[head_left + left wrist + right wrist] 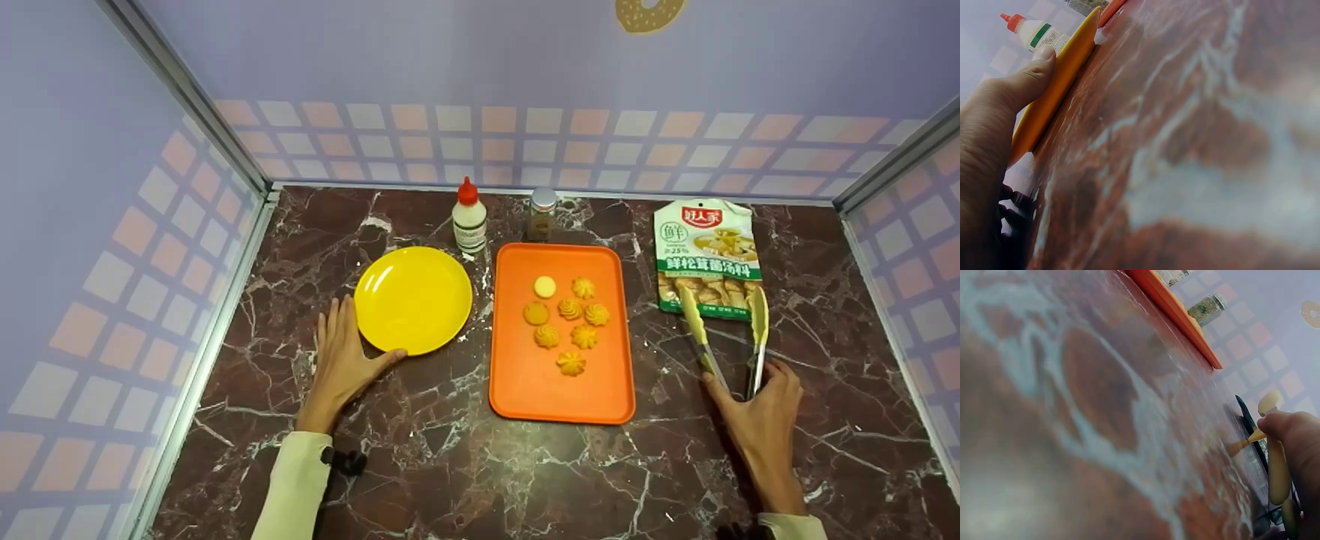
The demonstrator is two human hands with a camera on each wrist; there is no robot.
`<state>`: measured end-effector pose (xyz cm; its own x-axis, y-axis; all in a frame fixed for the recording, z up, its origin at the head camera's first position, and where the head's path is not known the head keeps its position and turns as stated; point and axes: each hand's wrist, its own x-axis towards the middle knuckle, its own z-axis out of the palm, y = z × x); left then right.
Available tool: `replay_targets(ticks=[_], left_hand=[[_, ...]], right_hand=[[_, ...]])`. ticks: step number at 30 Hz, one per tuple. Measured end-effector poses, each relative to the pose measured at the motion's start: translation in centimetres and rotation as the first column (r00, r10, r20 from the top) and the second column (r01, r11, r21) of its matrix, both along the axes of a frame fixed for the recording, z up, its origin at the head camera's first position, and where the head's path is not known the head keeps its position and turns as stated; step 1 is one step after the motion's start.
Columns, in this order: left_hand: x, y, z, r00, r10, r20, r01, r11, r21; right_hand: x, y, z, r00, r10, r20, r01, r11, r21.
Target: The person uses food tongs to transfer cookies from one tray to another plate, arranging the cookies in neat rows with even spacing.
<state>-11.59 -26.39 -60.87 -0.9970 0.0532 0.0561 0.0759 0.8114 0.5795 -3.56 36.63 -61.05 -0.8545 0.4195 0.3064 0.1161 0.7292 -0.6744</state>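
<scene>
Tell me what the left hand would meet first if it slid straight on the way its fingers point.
Probably nothing: the left hand points past the yellow plate, its thumb touching the rim, toward the wall.

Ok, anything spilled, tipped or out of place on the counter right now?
Nothing spilled or tipped. One oddity: the tongs lie with their tips on the seasoning packet instead of flat on the counter. One pale round cookie differs from the swirled ones on the orange tray. The bottle and jar stand upright.
</scene>
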Motion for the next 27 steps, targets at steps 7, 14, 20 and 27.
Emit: replay_targets(ticks=[7, 14, 20, 27], left_hand=[[0.0, 0.1, -0.1, 1.0, 0.003, 0.0, -0.003, 1.0, -0.003], [0.0, 0.0, -0.2, 1.0, 0.006, -0.001, -0.006, 1.0, 0.003], [0.0, -0.1, -0.2, 1.0, 0.013, 0.001, -0.013, 1.0, -0.002], [0.0, 0.1, -0.2, 1.0, 0.012, -0.004, -0.012, 1.0, 0.003]], right_hand=[[0.0, -0.4, 0.4, 0.999, -0.03, 0.027, 0.03, 1.0, 0.004], [0.1, -1.1, 1.0, 0.986, -0.119, 0.114, 0.112, 0.992, 0.064], [-0.1, -1.8, 1.3, 0.97, -0.184, 0.157, 0.166, 0.979, 0.117], [0.0, -2.0, 1.3, 0.967, -0.202, 0.157, 0.191, 0.978, 0.084]])
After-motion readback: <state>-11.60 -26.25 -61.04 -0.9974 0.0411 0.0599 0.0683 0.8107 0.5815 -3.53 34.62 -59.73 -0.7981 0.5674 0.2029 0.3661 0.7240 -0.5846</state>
